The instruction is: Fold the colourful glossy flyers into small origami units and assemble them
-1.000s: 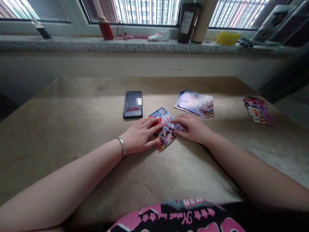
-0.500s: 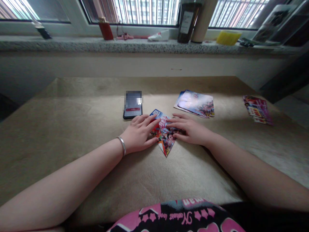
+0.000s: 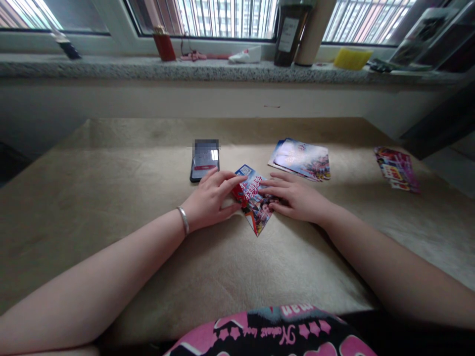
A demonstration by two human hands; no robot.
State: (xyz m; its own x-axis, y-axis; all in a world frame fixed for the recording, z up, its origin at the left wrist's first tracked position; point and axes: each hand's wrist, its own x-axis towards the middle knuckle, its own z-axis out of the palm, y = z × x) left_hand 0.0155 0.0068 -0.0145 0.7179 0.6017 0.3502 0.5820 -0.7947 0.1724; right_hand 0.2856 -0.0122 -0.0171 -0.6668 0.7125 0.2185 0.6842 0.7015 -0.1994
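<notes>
A colourful printed sheet of paper (image 3: pixel 255 195), folded to a point at its near end, lies on the table between my hands. Its far corner carries a QR code. My left hand (image 3: pixel 212 199), with a silver bangle at the wrist, rests its fingertips on the left edge of the paper, fingers apart. On the other side my right hand (image 3: pixel 297 198) lies flat with its spread fingers over the right edge. Parts of both edges are hidden under the fingers.
A phone (image 3: pixel 205 165) lies beyond my left hand. Behind my right hand is a stack of printed sheets (image 3: pixel 302 157). More pink and red printed papers (image 3: pixel 397 168) lie at the far right of the table (image 3: pixel 129 163). Bottles and small items stand on the windowsill (image 3: pixel 222 72).
The folded paper has shifted slightly away from me. My left hand has moved a little left and its fingers have lifted partly off the paper. My right hand is nearly still.
</notes>
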